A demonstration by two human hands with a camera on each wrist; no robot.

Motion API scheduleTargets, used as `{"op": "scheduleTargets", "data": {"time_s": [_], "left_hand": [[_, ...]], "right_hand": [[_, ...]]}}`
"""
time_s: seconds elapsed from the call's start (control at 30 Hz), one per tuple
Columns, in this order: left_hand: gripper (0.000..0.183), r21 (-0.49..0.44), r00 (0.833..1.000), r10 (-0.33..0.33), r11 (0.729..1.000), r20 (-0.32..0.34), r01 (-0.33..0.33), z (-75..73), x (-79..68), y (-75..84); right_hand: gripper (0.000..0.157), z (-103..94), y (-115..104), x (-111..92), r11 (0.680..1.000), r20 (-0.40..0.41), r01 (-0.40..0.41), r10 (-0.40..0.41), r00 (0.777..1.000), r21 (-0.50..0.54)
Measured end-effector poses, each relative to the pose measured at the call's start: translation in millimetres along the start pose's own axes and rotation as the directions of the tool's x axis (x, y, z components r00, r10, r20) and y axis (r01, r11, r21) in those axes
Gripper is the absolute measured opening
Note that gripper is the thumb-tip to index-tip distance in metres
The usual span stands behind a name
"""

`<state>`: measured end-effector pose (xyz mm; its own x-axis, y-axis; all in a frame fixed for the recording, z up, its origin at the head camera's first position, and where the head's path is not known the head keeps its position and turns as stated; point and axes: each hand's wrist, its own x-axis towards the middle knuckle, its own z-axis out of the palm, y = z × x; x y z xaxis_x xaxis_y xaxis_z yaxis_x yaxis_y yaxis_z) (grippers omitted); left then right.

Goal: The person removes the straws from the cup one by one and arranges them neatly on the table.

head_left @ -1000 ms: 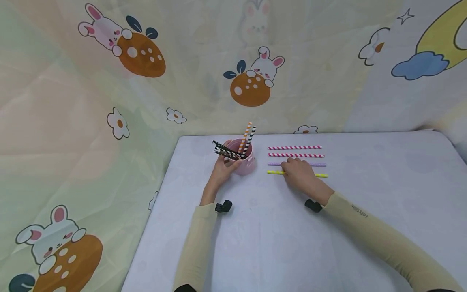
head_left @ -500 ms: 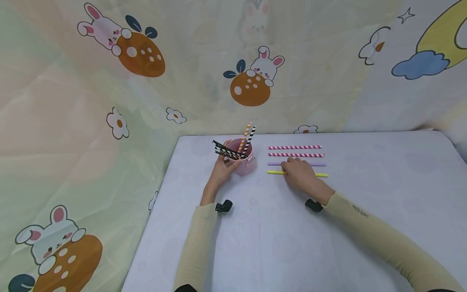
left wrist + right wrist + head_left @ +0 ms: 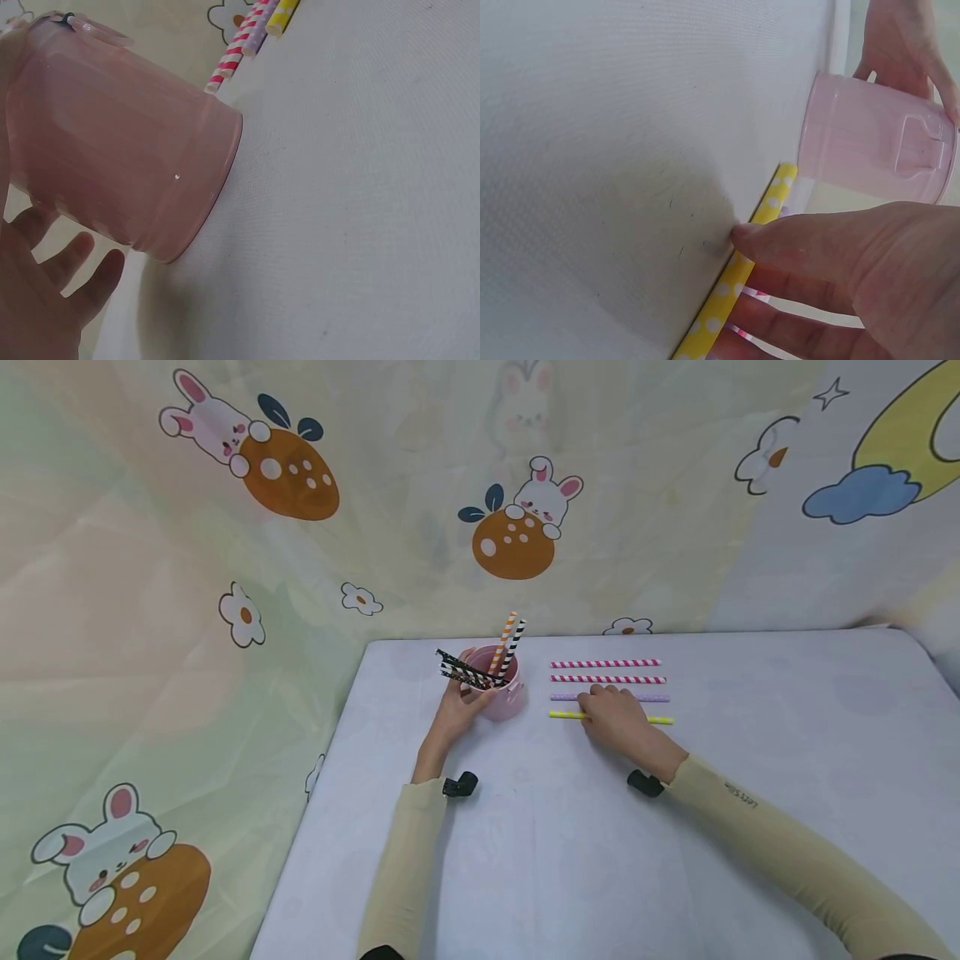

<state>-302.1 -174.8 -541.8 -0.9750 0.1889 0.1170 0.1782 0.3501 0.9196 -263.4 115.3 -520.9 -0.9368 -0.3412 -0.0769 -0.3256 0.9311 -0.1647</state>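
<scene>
My left hand (image 3: 453, 714) grips a translucent pink cup (image 3: 504, 703) by its rim, with the thumb in front. The cup's base stands on the table, and in the left wrist view several fingers (image 3: 97, 289) spread beside its wall. An orange-striped straw (image 3: 503, 639) and a black-striped straw (image 3: 513, 645) rise from it, while several dark patterned straws (image 3: 463, 670) lean left over the rim. To the right, my right hand (image 3: 618, 718) pinches a yellow dotted straw (image 3: 718, 300) lying on the table, thumb on the near side and fingers beyond. The hand covers the straw's middle.
Behind the yellow straw lie a purple straw (image 3: 654, 698) and two red-and-white striped straws (image 3: 607, 679), roughly parallel. The white-covered table (image 3: 570, 860) ends at a patterned cloth backdrop (image 3: 405, 527) at the back and left.
</scene>
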Motion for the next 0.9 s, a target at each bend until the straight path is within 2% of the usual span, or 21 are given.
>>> {"op": "scheduleTargets", "data": {"time_s": [0.17, 0.37, 0.6, 0.73, 0.8, 0.9], "left_hand": [[0.081, -0.008, 1.000, 0.003, 1.000, -0.011, -0.003, 0.6, -0.1, -2.4], [0.080, -0.009, 1.000, -0.003, 1.000, -0.012, 0.002, 0.5, -0.5, -4.1], [0.080, -0.005, 1.000, 0.002, 1.000, -0.011, -0.002, 0.3, 0.4, -3.3], [0.080, 0.012, 1.000, 0.003, 1.000, -0.010, -0.003, -0.1, 0.2, -2.2], [0.081, 0.015, 1.000, 0.004, 1.000, -0.003, -0.004, -1.2, -1.8, 4.8], [0.081, 0.027, 1.000, 0.007, 1.000, -0.005, -0.007, -1.2, -1.9, 5.2]], "right_hand": [[0.023, 1.9, -0.3, -0.1, 1.000, -0.028, 0.004, -0.004, 1.000, -0.011], [0.030, 1.1, -4.2, 0.1, 1.000, -0.028, -0.001, 0.000, 1.000, -0.011], [0.035, -7.3, -8.7, 0.1, 0.998, -0.024, -0.007, 0.009, 1.000, 0.067], [0.043, -12.1, -9.3, 1.2, 0.995, -0.043, 0.005, -0.001, 0.999, 0.100], [0.050, -14.1, -10.1, 2.4, 0.995, -0.046, 0.002, 0.003, 0.999, 0.102], [0.062, -16.1, -10.6, 4.8, 0.990, -0.046, -0.010, 0.016, 0.999, 0.138]]}}
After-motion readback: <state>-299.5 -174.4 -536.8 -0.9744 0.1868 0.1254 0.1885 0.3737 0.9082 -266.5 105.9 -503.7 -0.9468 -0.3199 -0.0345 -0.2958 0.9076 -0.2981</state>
